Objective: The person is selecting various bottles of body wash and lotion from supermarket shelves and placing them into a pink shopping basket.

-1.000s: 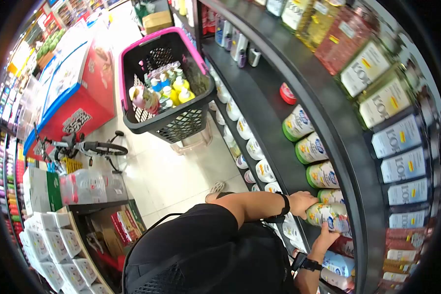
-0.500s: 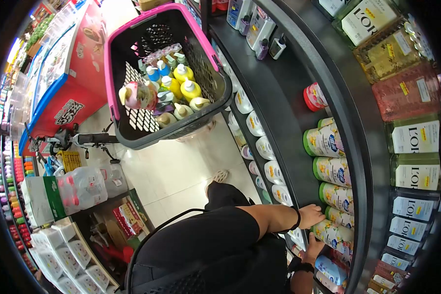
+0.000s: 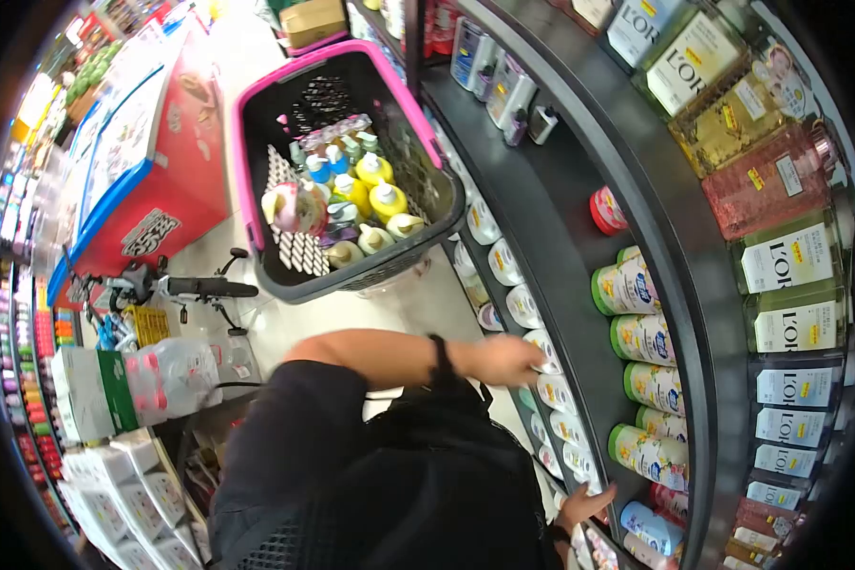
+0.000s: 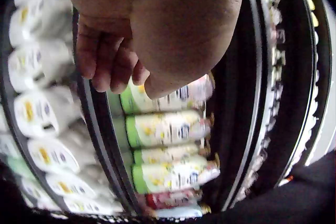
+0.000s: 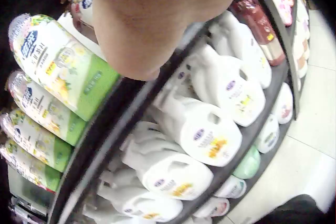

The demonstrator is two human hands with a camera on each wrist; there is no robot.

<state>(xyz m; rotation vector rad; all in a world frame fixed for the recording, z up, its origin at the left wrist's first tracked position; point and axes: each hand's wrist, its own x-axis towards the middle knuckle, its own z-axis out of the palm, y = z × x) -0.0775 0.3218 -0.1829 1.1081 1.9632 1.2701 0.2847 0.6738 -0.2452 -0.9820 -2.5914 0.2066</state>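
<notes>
My left hand (image 3: 508,361) is off the shelf edge, over a row of white jugs (image 3: 555,391). In the left wrist view this hand (image 4: 157,24) has loosely bent fingers, holds nothing and hangs in front of the green-based floral bottles (image 4: 167,129). Lower down, my right hand (image 3: 584,503) is by the black shelf edge with fingers extended and nothing held. The nearest floral bottle (image 3: 648,454) lies or leans just above it, touched by neither hand. In the right wrist view, the right hand (image 5: 163,19) covers part of the shelf edge; its fingers are hidden.
A pink-rimmed black basket (image 3: 340,271) holds several pump bottles. Beyond it are a red freezer (image 3: 185,171) and a small bicycle (image 3: 199,287). Wrapped bottles (image 3: 176,375) and white tubs (image 3: 114,489) are at left. Large L'OR-labelled bottles (image 3: 790,258) line the upper shelf.
My left hand has left the floral bottles and swung left, away from the shelf. The right hand has let go of the nearest bottle and dropped lower; that bottle stays on the shelf.
</notes>
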